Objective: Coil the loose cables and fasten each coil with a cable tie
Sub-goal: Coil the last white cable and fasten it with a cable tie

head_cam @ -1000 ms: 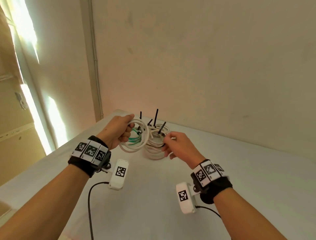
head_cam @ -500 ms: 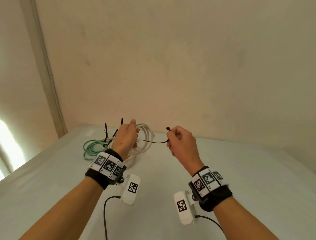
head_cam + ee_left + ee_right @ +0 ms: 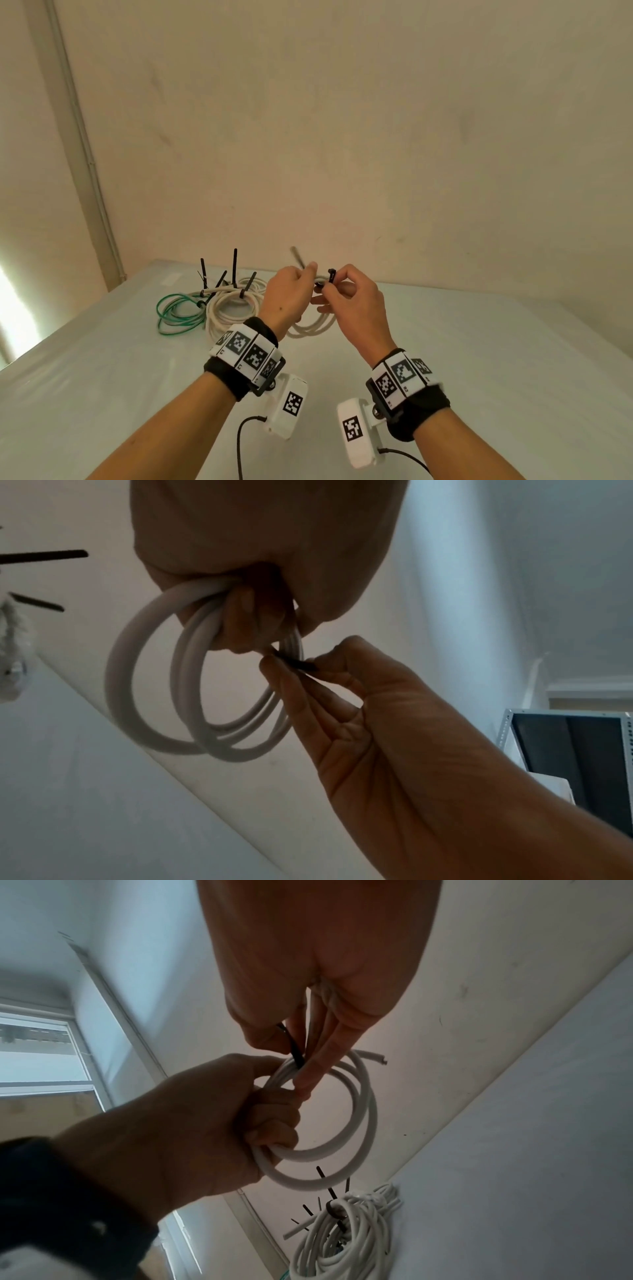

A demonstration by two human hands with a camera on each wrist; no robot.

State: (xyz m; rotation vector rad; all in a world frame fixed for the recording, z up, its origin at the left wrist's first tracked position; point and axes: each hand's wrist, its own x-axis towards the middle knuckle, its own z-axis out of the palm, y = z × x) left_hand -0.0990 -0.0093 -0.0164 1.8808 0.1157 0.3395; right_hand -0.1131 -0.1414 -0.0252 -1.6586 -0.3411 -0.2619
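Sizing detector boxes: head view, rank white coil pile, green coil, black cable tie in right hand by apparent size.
1. White coil pile, largest.
2. Green coil, slightly smaller; it overlaps the pile, so close.
3. Black cable tie pinched by right hand, smallest, mostly hidden.

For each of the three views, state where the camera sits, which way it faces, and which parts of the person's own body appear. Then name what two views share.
Head: worn on the head, facing forward and down at the table; both forearms, left hand, right hand.
Left wrist: looks along the left hand at the white cable coil; right hand enters.
Right wrist: looks along the right hand at the black cable tie; left hand enters.
Shared: both wrist views show the coil.
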